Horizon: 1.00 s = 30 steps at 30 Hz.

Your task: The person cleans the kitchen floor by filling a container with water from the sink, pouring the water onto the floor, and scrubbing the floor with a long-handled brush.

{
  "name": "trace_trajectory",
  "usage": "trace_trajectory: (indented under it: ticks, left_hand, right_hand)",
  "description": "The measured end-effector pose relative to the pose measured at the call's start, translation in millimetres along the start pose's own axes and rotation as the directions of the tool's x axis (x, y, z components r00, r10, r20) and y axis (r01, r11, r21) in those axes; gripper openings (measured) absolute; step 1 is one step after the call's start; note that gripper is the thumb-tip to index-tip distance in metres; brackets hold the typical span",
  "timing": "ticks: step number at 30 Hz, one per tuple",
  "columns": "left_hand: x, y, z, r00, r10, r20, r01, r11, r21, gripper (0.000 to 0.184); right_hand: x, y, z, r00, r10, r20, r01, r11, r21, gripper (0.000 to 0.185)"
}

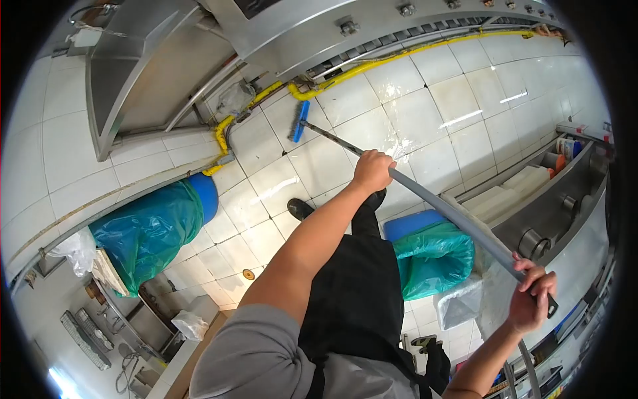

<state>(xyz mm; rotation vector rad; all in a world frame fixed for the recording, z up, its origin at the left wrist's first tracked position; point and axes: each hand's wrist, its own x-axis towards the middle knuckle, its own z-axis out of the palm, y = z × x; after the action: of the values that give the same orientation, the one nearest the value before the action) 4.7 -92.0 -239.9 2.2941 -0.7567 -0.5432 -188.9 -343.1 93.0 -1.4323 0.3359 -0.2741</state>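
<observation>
A floor brush with a blue head (299, 122) and a long grey handle (448, 214) slants across the view. Its bristles are against the white tiled floor (319, 159), close to a yellow pipe (365, 68). My left hand (373, 171) is wrapped round the lower part of the handle. Near the black top end, my right hand (533, 292) grips the same handle, its fingers curled over it. Water glistens on the tiles beyond my left hand. My black shoe (300, 209) stands on the floor below the brush head.
Blue bins with green liners stand on the left (153, 226) and right (432, 259). Steel kitchen equipment (312, 33) runs along the top. At right is a steel counter (551, 219) holding containers. Another person's dark shoe (424, 342) shows behind me.
</observation>
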Motion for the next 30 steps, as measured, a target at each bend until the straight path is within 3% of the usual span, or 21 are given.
trace_trajectory:
  ticks: [1,4,6,8,10,11,13,16,18,19,20,21,22,23,24,27,29,30]
  left_hand:
    - [-4.7,12.2,-12.9,1.0,0.006,-0.015,-0.006,1.0,0.0,0.007]
    - [-48.6,42.3,-49.7,0.957,0.034,-0.289,-0.045,0.998,-0.032,0.026]
    - [-93.7,41.2,-58.8,0.929,-0.026,-0.37,0.006,0.998,-0.057,0.025]
    - [-150.1,32.3,-71.4,0.92,-0.162,-0.358,0.169,0.986,-0.01,0.028]
    - [-214.7,-13.6,-50.8,0.904,-0.281,-0.323,0.293,0.956,-0.012,0.035]
    - [-247.0,-32.3,-41.6,0.868,-0.437,-0.236,0.458,0.888,0.043,0.029]
    - [-295.1,-56.7,-28.5,0.794,-0.592,-0.137,0.598,0.802,-0.004,0.037]
    - [-314.2,-66.4,-2.6,0.768,-0.638,-0.055,0.639,0.769,0.003,0.036]
    - [-284.0,-64.2,23.0,0.825,-0.56,-0.071,0.564,0.824,0.053,0.034]
    - [-266.7,-61.2,36.0,0.896,-0.262,-0.358,0.302,0.951,0.061,0.035]
    - [-227.6,-27.3,7.6,0.839,-0.393,-0.376,0.355,0.919,-0.171,0.035]
    - [-192.3,-15.3,6.2,0.785,-0.532,-0.318,0.474,0.846,-0.246,0.036]
    - [-162.5,-5.0,3.4,0.752,-0.542,-0.375,0.459,0.839,-0.292,0.034]
    - [-138.4,8.4,-11.2,0.719,-0.434,-0.542,0.262,0.892,-0.367,0.026]
    - [-115.1,18.7,-24.8,0.72,-0.508,-0.473,0.349,0.854,-0.386,0.026]
    - [-95.8,52.2,-89.8,0.715,-0.521,-0.466,0.336,0.841,-0.424,0.028]
    - [-104.6,58.2,-115.3,0.739,-0.408,-0.535,0.237,0.902,-0.361,0.027]
    - [-118.7,55.6,-121.8,0.728,-0.415,-0.546,0.246,0.901,-0.358,0.027]
  right_hand:
    - [1.5,-19.5,2.4,0.999,-0.016,0.051,0.017,1.0,-0.019,0.031]
    - [10.5,-57.5,5.0,0.985,-0.071,0.156,0.077,0.996,-0.035,0.03]
    - [21.7,-64.3,9.2,0.97,-0.064,0.233,0.043,0.995,0.094,0.031]
    - [31.9,-43.0,42.0,0.985,-0.058,0.16,-0.004,0.932,0.361,0.035]
    - [34.9,-13.7,80.7,0.966,0.034,0.257,-0.166,0.843,0.512,0.034]
    - [33.1,-3.6,103.4,0.935,0.134,0.328,-0.271,0.867,0.418,0.03]
    - [18.5,31.6,136.4,0.857,0.237,0.458,-0.432,0.814,0.388,0.023]
    - [20.9,45.2,168.0,0.738,0.165,0.655,-0.407,0.882,0.237,0.021]
    - [22.7,28.8,178.4,0.835,0.055,0.548,-0.224,0.943,0.247,0.023]
    - [40.9,9.0,177.2,0.839,0.056,0.541,-0.237,0.933,0.271,0.024]
    - [66.7,-18.6,174.4,0.844,0.056,0.533,-0.248,0.922,0.296,0.026]
    - [87.4,-45.7,180.2,0.772,-0.026,0.636,-0.175,0.952,0.251,0.027]
    - [93.7,-67.2,183.2,0.783,-0.063,0.619,-0.103,0.968,0.229,0.029]
    - [103.3,-89.4,186.3,0.744,-0.101,0.66,-0.069,0.972,0.226,0.029]
    - [113.3,-109.2,191.4,0.7,-0.148,0.698,-0.025,0.973,0.231,0.03]
    - [118.7,-151.7,197.3,0.566,-0.271,0.779,0.166,0.962,0.215,0.032]
    - [141.3,-176.4,196.2,0.248,-0.323,0.913,0.132,0.945,0.299,0.032]
    - [135.0,-178.1,193.4,0.35,-0.336,0.875,0.15,0.942,0.301,0.032]
